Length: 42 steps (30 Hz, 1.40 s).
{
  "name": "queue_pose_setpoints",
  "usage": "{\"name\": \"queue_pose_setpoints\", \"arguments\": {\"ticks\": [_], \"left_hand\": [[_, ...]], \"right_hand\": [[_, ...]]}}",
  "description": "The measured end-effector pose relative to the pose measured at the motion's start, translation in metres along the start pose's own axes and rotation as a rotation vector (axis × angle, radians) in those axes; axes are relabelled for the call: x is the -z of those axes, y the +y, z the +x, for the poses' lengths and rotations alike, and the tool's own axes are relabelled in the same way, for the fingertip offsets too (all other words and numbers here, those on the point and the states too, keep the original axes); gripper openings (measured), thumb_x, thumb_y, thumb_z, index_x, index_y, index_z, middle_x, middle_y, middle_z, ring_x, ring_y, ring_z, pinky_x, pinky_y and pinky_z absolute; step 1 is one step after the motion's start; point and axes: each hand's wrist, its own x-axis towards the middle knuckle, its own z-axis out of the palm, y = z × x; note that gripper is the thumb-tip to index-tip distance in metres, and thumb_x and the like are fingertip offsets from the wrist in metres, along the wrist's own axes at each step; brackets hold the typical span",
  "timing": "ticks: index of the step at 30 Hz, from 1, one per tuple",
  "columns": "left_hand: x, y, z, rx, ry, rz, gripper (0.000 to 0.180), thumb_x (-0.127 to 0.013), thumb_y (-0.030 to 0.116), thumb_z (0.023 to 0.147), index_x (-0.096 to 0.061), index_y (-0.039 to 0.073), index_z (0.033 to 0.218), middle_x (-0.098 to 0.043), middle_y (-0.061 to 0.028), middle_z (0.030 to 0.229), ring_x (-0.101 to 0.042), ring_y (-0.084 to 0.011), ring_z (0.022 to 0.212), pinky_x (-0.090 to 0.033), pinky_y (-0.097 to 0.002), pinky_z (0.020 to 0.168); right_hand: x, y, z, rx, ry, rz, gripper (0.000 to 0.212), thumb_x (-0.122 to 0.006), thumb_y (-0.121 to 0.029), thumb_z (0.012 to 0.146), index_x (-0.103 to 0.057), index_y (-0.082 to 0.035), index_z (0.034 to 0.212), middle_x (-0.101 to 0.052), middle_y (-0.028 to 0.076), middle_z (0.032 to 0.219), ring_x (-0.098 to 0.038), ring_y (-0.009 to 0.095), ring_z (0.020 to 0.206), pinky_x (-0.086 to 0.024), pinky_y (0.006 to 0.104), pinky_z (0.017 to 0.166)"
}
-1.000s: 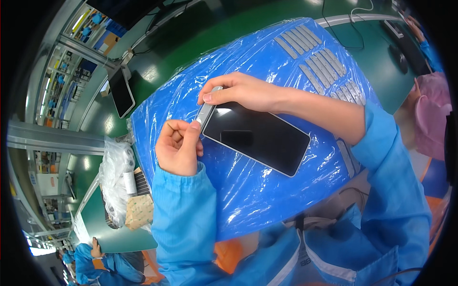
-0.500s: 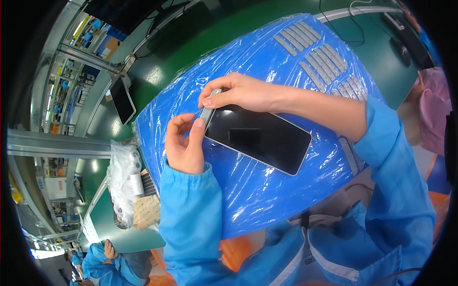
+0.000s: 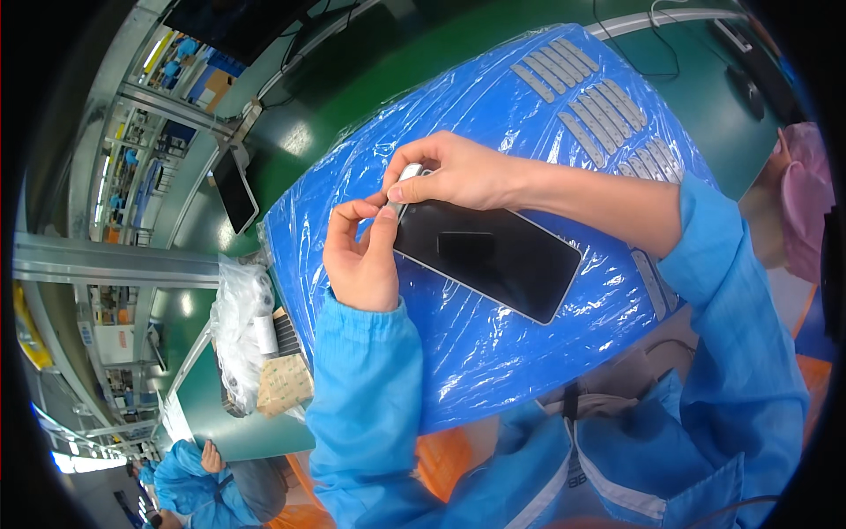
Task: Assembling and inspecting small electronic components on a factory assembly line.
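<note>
My left hand (image 3: 366,260) and my right hand (image 3: 458,172) meet over the left end of a black-screened device with a pale rim (image 3: 507,269), which looks like a large phone or small tablet. Between them they pinch a small grey-silver strip (image 3: 409,175), gripped by the thumb and fingers of each hand. The strip stands tilted, its upper end showing above the right thumb; fingers cover much of it. Beneath lies a blue mat (image 3: 493,370) wrapped in clear plastic film.
Rows of similar grey strips (image 3: 608,115) lie on the mat's far right, and one longer grey piece (image 3: 650,284) at its right edge. A clear plastic bag (image 3: 240,331) sits to the left beside brown paper (image 3: 285,384). A tablet-like screen (image 3: 234,192) stands farther back; other people (image 3: 189,476) are nearby.
The whole view has shifted slightly. My left fingers have moved up the strip, closer to the right hand, so less of the strip shows between them. The device stays on the mat.
</note>
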Motion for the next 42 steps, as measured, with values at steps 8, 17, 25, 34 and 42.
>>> {"name": "queue_pose_setpoints", "arguments": {"ticks": [8,17,25,34,42], "left_hand": [[0.007,0.0,-0.003,0.045,0.027,0.007,0.017,-0.063,0.0,0.089,-0.05,0.006,0.098,-0.061,-0.0134,0.115,-0.058,-0.0117,0.089,-0.048,-0.0237,0.077],[0.009,0.002,-0.004,0.005,-0.028,-0.1,0.025,-0.065,-0.002,0.086,-0.047,0.008,0.101,-0.061,-0.0166,0.116,-0.058,-0.0112,0.082,-0.047,-0.0216,0.071],[-0.001,0.031,-0.022,-0.28,-0.107,-0.115,0.047,-0.07,-0.003,0.079,-0.04,0.006,0.115,-0.043,-0.0177,0.129,-0.053,-0.0296,0.116,-0.049,-0.0384,0.096],[0.003,0.081,-0.06,-0.878,-0.238,0.14,0.08,-0.088,0.02,0.07,-0.035,0.005,0.129,-0.051,-0.0295,0.127,-0.053,-0.0383,0.122,-0.044,-0.0482,0.102],[0.012,0.089,-0.064,-0.867,-0.298,0.021,0.077,-0.087,0.008,0.067,-0.039,0.004,0.127,-0.053,-0.0282,0.129,-0.056,-0.0373,0.119,-0.047,-0.0458,0.101]], "right_hand": [[0.007,-0.009,-0.005,-0.038,-0.016,0.241,0.019,-0.063,-0.018,0.09,-0.067,-0.006,0.103,-0.065,0.003,0.093,-0.058,0.011,0.092,-0.044,0.0265,0.084],[0.014,-0.01,-0.005,-0.079,-0.021,0.286,0.024,-0.062,-0.015,0.09,-0.064,-0.007,0.113,-0.063,0.006,0.091,-0.059,0.01,0.086,-0.047,0.026,0.076],[0.004,-0.051,-0.025,0.089,-0.118,0.03,0.055,-0.074,-0.018,0.081,-0.052,-0.005,0.129,-0.059,0.011,0.117,-0.056,0.019,0.108,-0.045,0.0327,0.093],[-0.031,-0.133,-0.077,0.909,-0.054,-0.429,0.073,-0.087,-0.02,0.064,-0.053,0.01,0.121,-0.059,0.023,0.116,-0.061,0.029,0.109,-0.049,0.037,0.093],[-0.027,-0.146,-0.086,0.85,-0.131,-0.599,0.071,-0.085,-0.016,0.059,-0.058,0.007,0.121,-0.063,0.021,0.118,-0.064,0.034,0.104,-0.051,0.0393,0.09]]}}
